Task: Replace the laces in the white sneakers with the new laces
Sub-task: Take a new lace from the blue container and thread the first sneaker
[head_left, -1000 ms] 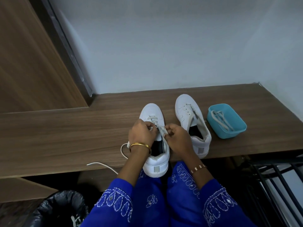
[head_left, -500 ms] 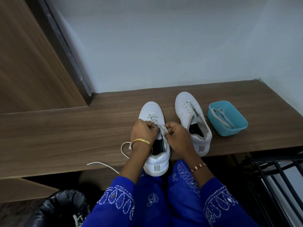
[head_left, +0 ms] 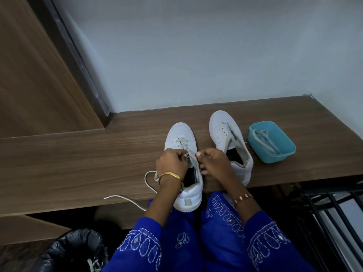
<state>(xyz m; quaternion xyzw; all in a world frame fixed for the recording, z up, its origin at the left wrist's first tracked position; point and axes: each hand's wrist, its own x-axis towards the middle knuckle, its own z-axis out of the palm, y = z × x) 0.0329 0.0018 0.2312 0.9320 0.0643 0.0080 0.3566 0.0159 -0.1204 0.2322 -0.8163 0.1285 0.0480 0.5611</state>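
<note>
Two white sneakers stand on the wooden bench (head_left: 78, 163). The near sneaker (head_left: 181, 134) has a lace threaded through its front eyelets; its heel overhangs the bench edge. My left hand (head_left: 171, 163) and my right hand (head_left: 215, 161) sit over its tongue, each pinching the lace (head_left: 193, 158) between fingertips. A loose end of that lace (head_left: 125, 198) trails left across the bench. The second sneaker (head_left: 225, 134) lies to the right with bare eyelets. A blue tub (head_left: 282, 154) at the far right holds another lace (head_left: 263, 140).
A bin lined with a black bag (head_left: 76, 250) sits on the floor at lower left, with laces in it. A black metal rack (head_left: 334, 213) stands at lower right. A wooden panel (head_left: 35, 75) rises at the left, a pale wall behind the bench.
The hands stay on the lace over the near sneaker, fingertips shifting slightly. The view has tilted up a little. The loose lace end on the left lies as before.
</note>
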